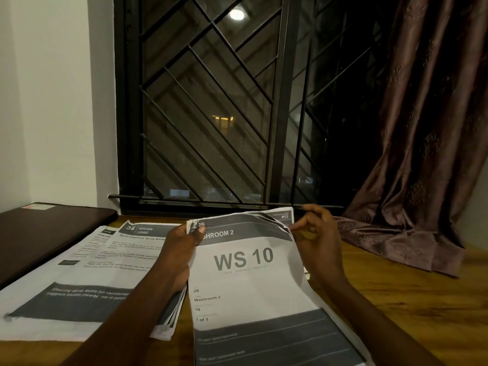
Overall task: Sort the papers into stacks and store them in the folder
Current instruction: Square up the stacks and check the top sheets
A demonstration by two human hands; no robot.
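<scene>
Risk here is a tear or a double pick. The right hand pinches the curled top right corner of the front sheet between thumb and fingertips. Several corners fan out there, so a hard pull against the other grip could rip the page or drag the sheets behind along. The left hand clamps the top left corner of the bundle, thumb on the front. Both forearms reach up from the bottom of the frame. A stack lies on the table at lower left, and what looks like the folder sits closed at the left edge.
</scene>
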